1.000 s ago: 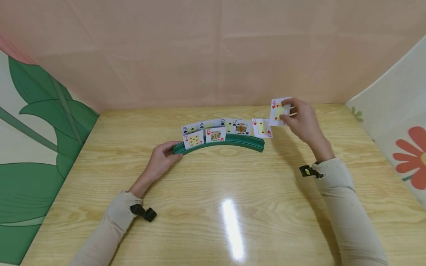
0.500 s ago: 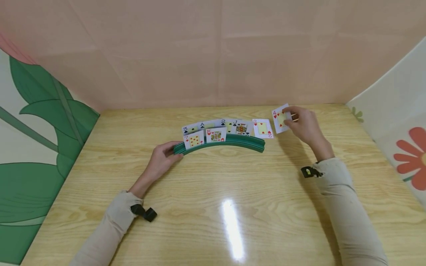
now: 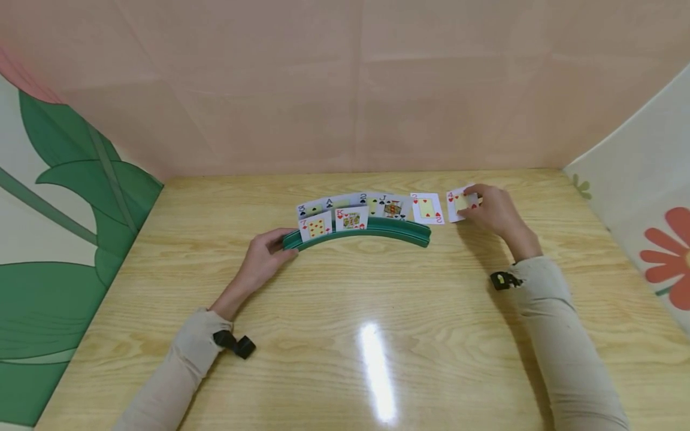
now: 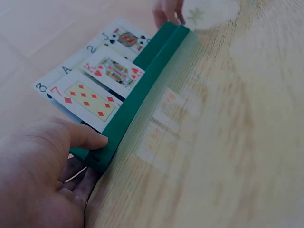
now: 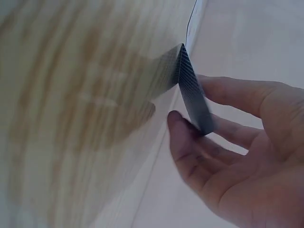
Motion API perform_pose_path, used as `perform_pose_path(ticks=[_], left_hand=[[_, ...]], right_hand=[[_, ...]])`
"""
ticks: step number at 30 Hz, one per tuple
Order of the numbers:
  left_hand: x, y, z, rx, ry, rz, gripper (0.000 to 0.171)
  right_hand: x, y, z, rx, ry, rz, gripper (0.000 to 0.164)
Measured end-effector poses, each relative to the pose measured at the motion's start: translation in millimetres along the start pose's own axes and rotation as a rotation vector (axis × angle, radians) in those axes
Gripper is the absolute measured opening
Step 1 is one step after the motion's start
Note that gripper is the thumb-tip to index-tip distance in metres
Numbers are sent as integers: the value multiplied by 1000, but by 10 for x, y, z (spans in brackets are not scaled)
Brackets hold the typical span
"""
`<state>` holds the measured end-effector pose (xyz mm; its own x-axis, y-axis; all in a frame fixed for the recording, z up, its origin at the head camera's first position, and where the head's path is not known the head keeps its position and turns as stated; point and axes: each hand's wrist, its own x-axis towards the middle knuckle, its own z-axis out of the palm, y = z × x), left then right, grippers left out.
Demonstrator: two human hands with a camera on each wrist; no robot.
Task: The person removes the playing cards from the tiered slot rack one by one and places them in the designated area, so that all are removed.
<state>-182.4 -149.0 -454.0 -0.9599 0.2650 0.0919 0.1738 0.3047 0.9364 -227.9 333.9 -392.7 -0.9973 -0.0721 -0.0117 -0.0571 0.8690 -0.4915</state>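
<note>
My left hand (image 3: 261,257) grips the left end of a curved green playing-card holder (image 3: 399,230), thumb on its front edge. In its front slot stand a seven of diamonds (image 4: 88,102) and a king of hearts (image 4: 114,71). Behind them is a row of black-suited cards with 3, A, 2 and a jack (image 3: 393,208). My right hand (image 3: 498,212), to the right of the holder, pinches the right side of a four of hearts (image 3: 457,203). The right wrist view shows this card's dark patterned back (image 5: 194,95), tilted, with its lower edge right at the tabletop.
Between the holder and the four of hearts, a red-suited card (image 3: 427,208) lies face up on the wooden table (image 3: 323,335). A pink cloth backdrop (image 3: 350,90) rises along the table's far edge, with printed panels at both sides.
My right hand has lowered the four of hearts toward the table, shifting slightly right; the card now leans flatter beside the red-suited card. My left hand and the holder have stayed put.
</note>
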Motion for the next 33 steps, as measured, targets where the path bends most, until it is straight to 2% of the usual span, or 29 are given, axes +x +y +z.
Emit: perform_pose_path(ticks=[6,13,20,33], left_hand=[[-1,-19,3,3,8,14,37],[0,-38,2,8,8,22,37],[-89,311,-1,-7,-10,-20,37],[-92,316,0,-10,-14,-5,37]], right_hand=[[23,55,13,-57,-102,41,56],[33,83,23,-87,-113,4,55],[16,78,36,-90,-111,-7,54],[-3,19,49,-163,-135,-32,51]])
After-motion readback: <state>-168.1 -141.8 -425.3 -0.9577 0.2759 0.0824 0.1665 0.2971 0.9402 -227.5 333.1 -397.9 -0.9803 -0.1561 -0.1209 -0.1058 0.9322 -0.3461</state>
